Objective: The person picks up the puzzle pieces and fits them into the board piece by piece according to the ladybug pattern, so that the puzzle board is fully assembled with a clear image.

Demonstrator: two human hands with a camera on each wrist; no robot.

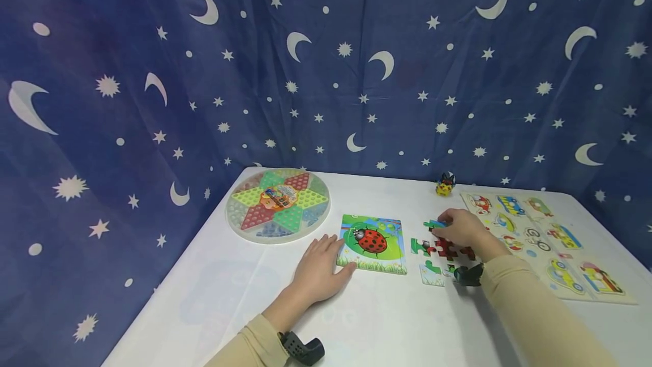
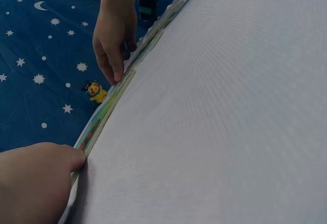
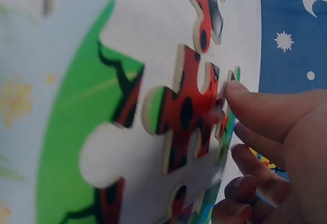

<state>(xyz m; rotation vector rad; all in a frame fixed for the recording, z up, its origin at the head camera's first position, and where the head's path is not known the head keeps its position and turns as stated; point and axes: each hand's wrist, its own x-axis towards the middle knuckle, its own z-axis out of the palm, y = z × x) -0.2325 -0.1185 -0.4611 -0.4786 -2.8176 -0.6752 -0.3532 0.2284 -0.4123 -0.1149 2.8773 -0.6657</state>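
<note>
The assembled ladybug puzzle (image 1: 370, 242) lies flat on the white table. My left hand (image 1: 322, 268) rests at its left side, fingers extended along the edge and thumb at the lower corner. To the right, loose ladybug puzzle pieces lie spread out, among them a red piece (image 3: 191, 109) with black spots. My right hand (image 1: 460, 227) reaches over them from the right. Its thumb and fingers pinch a blue-green puzzle piece (image 1: 434, 223) at the top of the group. In the right wrist view the thumb (image 3: 250, 98) is at that piece's edge, and the hand partly hides it.
A round star-patterned board (image 1: 278, 205) sits at the back left. A small yellow figurine (image 1: 445, 184) stands at the back edge. Picture boards with vehicles (image 1: 562, 237) cover the table's right side. A dark blue curtain (image 1: 326, 72) with moons and stars hangs behind.
</note>
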